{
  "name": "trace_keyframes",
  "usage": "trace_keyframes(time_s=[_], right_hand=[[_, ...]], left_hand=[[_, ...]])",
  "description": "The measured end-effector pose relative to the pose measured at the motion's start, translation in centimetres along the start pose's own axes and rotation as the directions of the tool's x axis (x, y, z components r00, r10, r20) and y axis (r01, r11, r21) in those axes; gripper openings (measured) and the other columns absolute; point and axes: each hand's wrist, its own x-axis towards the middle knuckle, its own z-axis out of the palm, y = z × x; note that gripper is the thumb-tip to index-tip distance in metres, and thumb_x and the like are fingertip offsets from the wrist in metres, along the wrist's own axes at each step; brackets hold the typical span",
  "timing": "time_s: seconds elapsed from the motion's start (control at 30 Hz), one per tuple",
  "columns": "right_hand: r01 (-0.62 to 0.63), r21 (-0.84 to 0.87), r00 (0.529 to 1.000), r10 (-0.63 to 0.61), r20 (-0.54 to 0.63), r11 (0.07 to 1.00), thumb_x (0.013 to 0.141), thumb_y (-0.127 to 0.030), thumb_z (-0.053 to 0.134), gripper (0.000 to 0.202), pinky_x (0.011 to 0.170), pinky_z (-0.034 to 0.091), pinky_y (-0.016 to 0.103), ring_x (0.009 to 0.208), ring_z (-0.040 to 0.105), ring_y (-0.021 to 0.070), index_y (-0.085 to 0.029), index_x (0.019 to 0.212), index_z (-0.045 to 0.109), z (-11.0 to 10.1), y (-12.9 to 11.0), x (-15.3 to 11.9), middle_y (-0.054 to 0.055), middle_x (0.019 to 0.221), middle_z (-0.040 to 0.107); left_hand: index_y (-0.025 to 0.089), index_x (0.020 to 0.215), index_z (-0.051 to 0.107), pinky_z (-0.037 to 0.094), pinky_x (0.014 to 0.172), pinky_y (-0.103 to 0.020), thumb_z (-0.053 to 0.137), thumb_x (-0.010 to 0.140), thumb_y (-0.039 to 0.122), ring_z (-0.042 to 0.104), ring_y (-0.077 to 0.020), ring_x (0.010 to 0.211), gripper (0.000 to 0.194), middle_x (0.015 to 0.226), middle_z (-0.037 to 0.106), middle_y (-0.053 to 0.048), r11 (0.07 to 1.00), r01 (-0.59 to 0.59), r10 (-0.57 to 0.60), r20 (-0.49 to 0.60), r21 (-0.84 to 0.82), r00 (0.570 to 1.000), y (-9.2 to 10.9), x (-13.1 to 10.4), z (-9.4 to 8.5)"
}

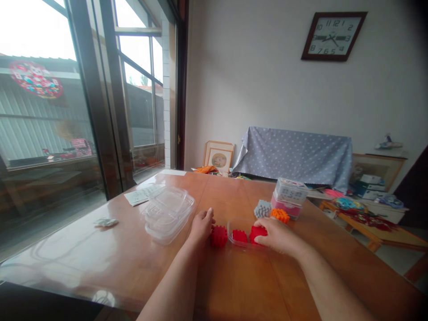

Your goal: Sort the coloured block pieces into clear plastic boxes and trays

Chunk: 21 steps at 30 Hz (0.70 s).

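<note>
My left hand (202,226) is curled at the left end of a red block with toothed edges (219,236), its fingers partly hidden and closed against it. Beside that block is a clear plastic container (241,244) with a flat red toothed piece (239,236) in it. At the container's right end, my right hand (276,234) grips another red toothed block (257,233) between thumb and fingers. Just beyond my right hand are a grey toothed stack (262,208) and an orange toothed stack (280,216).
Clear plastic containers and lids (170,214) lie left of my hands, by printed papers (142,195) and a small crumpled packet (106,222). Two stacked boxes (289,198) stand at the table's right edge. The wooden table (234,285) adjoins a window at left.
</note>
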Motion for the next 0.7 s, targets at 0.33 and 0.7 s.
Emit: trace_keyframes(time_s=[0.33,0.7], right_hand=[[-0.020,0.009,0.997,0.021,-0.073,1.000,0.086,-0.025,0.057,0.026,0.089,0.045,0.033,0.103,0.064,0.0238,-0.022,0.107,0.072,1.3,0.8,0.1,0.007,0.109,0.073],[-0.137,-0.188,0.991,0.134,-0.033,0.973,0.077,-0.047,0.072,0.025,0.071,0.037,0.031,0.092,0.062,0.0248,-0.025,0.088,0.077,0.5,-0.6,0.0,0.007,0.097,0.071]], left_hand=[[0.015,0.087,0.060,0.043,0.049,-0.023,0.052,0.088,0.067,0.059,-0.0134,0.057,0.053,0.078,0.067,-0.008,1.000,-0.011,0.011,0.010,0.011,1.000,0.1,-0.1,0.0],[0.015,0.086,0.060,0.043,0.049,-0.022,0.058,0.086,0.067,0.058,-0.0130,0.056,0.052,0.077,0.067,-0.007,1.000,0.008,-0.008,0.003,-0.013,1.000,0.1,-0.1,0.0]])
